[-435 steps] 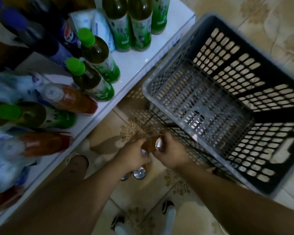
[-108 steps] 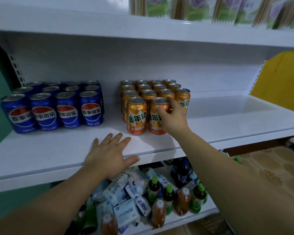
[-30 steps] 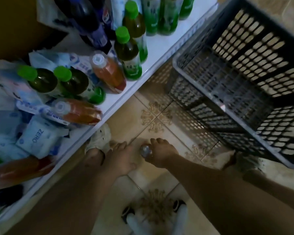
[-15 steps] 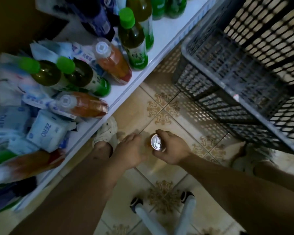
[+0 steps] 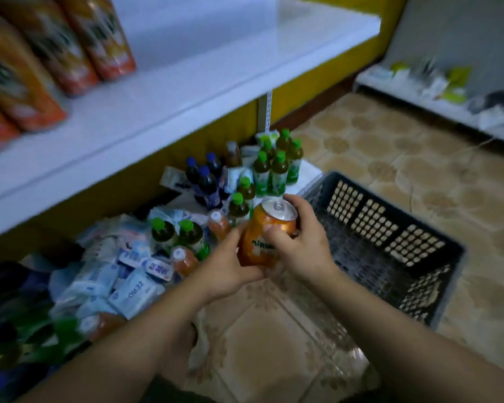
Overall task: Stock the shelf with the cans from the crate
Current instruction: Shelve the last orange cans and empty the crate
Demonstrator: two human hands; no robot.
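A person's two hands hold one orange soda can (image 5: pixel 266 237) upright at the middle of the scene, above the tiled floor (image 5: pixel 274 344). The right hand (image 5: pixel 303 248) curls round the can's top and right side, thumb across the front; the left hand (image 5: pixel 227 269) cups its lower left side, so both grips are pinching the can. Half a second ago the can sat low by the floor, held from above by the right hand alone, with the left hand just beside it. It has since been lifted and the left hand has joined. The gaze has risen too, bringing in the white shelf (image 5: pixel 204 68) at far left, where blurred orange cans (image 5: pixel 79 39) already stand. The grey crate (image 5: pixel 358 205) on the right shows nothing inside. This looks like the carry toward the shelf, and possibly the last can. Green-capped bottles (image 5: pixel 277 170) crowd the space under the shelf.
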